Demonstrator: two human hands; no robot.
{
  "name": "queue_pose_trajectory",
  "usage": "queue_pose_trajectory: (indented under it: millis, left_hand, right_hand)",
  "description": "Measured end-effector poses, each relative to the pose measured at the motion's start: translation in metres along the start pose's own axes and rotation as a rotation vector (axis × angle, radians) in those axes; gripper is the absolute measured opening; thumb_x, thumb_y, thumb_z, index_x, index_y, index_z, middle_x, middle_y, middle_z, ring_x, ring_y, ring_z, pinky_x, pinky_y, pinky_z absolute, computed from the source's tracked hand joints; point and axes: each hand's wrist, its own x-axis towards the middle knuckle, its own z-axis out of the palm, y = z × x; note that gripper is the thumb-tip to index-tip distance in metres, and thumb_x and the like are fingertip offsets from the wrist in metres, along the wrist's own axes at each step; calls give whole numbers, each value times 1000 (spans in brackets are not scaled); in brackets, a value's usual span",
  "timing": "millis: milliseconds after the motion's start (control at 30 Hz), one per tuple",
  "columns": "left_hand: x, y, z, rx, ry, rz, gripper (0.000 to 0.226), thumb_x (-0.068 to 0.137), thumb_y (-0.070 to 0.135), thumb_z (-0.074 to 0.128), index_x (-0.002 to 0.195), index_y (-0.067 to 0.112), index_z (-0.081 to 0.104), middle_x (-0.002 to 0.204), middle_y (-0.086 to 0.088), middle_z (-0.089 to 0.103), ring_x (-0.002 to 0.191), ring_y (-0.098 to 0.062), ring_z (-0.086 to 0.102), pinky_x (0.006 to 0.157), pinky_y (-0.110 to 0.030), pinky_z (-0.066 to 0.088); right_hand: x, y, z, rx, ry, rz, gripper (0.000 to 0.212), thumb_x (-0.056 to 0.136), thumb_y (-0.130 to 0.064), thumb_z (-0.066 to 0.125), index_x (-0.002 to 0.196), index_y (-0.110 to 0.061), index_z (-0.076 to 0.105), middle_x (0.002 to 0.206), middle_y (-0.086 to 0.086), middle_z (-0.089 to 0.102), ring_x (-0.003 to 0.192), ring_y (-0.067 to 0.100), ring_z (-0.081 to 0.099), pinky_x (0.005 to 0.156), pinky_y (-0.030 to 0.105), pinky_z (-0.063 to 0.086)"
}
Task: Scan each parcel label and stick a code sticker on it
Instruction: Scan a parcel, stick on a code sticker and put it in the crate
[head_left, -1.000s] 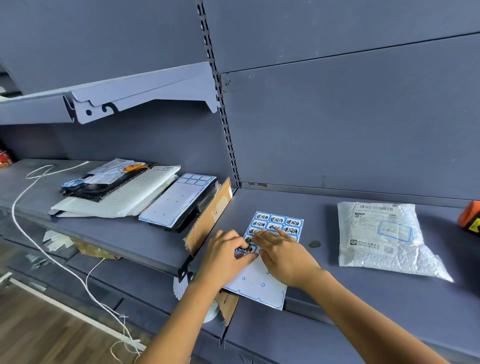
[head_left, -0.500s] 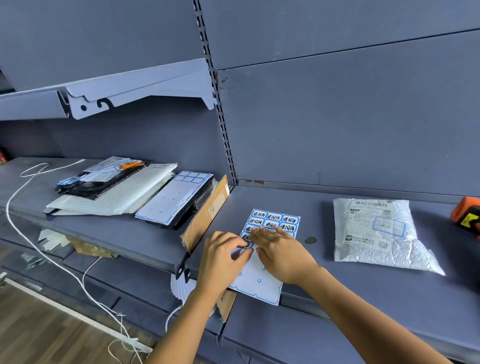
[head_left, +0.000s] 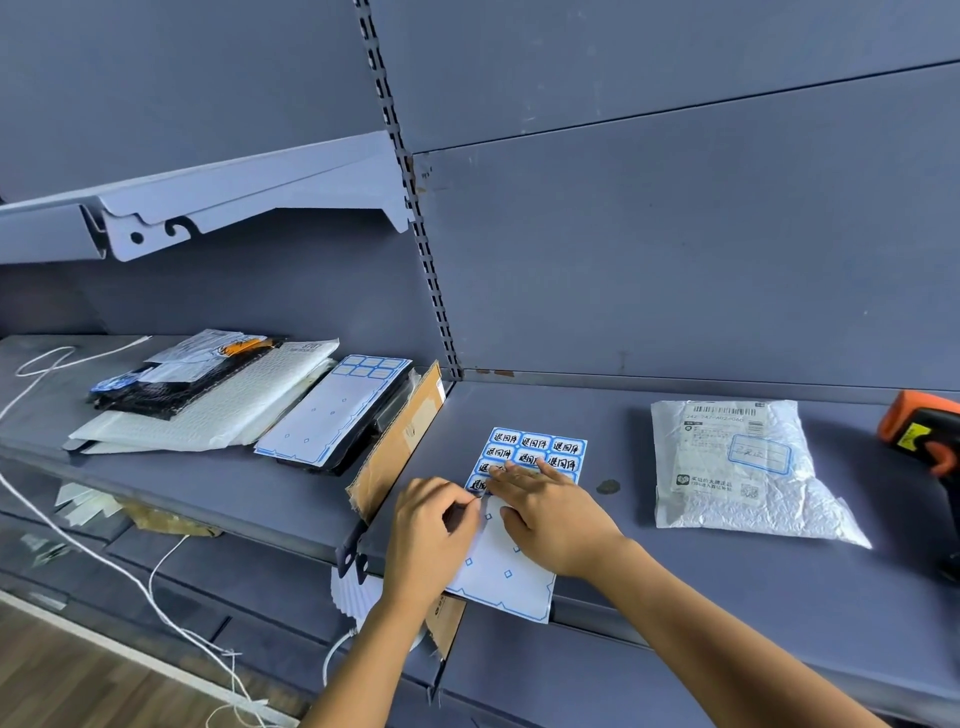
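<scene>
Sticker sheet (head_left: 563, 448) lies flat on the grey shelf (head_left: 701, 603), near the front. Its bare lower end hangs slightly over the shelf lip. Printed blue-bordered stickers fill only its far end.

Left hand (head_left: 431, 530): fingers curled, thumb and forefinger pinching at the sheet's left edge beside the lowest stickers. Cannot tell whether a sticker has lifted.

Right hand (head_left: 558, 522): fingers straight and spread, pressing the sheet down, fingertips on the printed rows.

White parcel (head_left: 737, 499) lies to the right on the same shelf, label up, apart from the sheet. It already carries a blue-framed sticker. A small dark spot (head_left: 608, 487) lies between the sheet and the parcel.

Orange scanner (head_left: 922, 431) sits at the far right edge, partly out of frame.

A cardboard flap (head_left: 400, 441) stands tilted at the shelf joint, just left of the hands.

On the left shelf section are a stack of mailers (head_left: 208, 405) and a second sheet (head_left: 332, 415) resting on a dark item. A white cord (head_left: 104, 545) trails off toward the floor.

Open shelf surface lies in front of the parcel. The back panel is close behind, and an upper shelf bracket (head_left: 249, 208) sits overhead to the left.
</scene>
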Motion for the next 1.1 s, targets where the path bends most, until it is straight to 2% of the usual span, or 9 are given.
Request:
queue_pose_trajectory:
  millis: [167,300,367,433,567,733,833,933,1100]
  left_hand:
    - [-1,5,-5,-79,29,-28,24,80,36,53,67,17,61,72,19,56,76,-5,51,68,-11,39]
    - [1,7,-6,-143,82,-165,17,82,12,67,66,15,62,72,13,60,76,-4,55,67,-7,39]
    - [3,9,-8,-158,86,-212,22,81,3,68,66,17,61,72,9,62,78,-6,56,66,-7,39]
    - [5,13,-9,-180,74,-230,28,81,4,68,65,24,59,73,9,63,78,-8,56,67,-8,39]
    - [14,24,-20,-257,54,-256,32,82,2,67,64,27,59,69,6,64,71,-4,57,63,-7,40]
    - [37,48,-32,-166,139,-142,21,82,7,68,66,19,61,71,12,61,77,-4,56,65,-6,37]
    - [51,68,-22,-174,94,28,17,84,26,62,67,21,61,72,14,59,77,-13,55,71,-21,40]
    - [63,92,-2,-103,94,231,22,84,35,55,69,22,64,74,13,61,77,-14,54,73,-29,39]
    - [71,124,36,-46,142,455,18,83,28,58,67,21,63,73,11,62,77,-14,50,70,-27,37]
  right_hand:
    - [0,1,2,-29,14,-13,48,101,-28,26,149,-20,29,156,-3,24,146,11,13,117,30,-6]
    - [1,1,3,-60,12,-17,67,89,-38,5,144,-21,38,152,-3,34,143,15,24,117,37,0]
    - [1,0,3,-178,112,-38,60,85,-35,19,126,-24,61,131,-4,58,127,23,50,112,46,26]
    - [0,1,6,-258,245,-49,46,82,-31,32,105,-28,72,110,-8,65,105,24,57,98,46,44]
    - [-2,-2,5,-283,542,-2,32,83,-30,40,91,-27,71,91,-6,60,87,22,46,77,35,34]
    - [-7,-14,-31,197,599,307,36,85,-42,43,68,-19,65,63,-9,49,69,21,47,67,31,33]
    - [-15,-16,-64,699,463,493,35,88,-36,58,70,-7,64,58,-1,50,58,16,44,58,26,36]
    - [-31,-8,-84,1094,492,602,36,87,-36,62,76,-3,69,63,1,58,57,8,45,56,21,36]
    - [-63,15,-97,1311,571,736,25,89,-30,63,69,-16,65,39,-16,46,45,1,40,51,15,29]
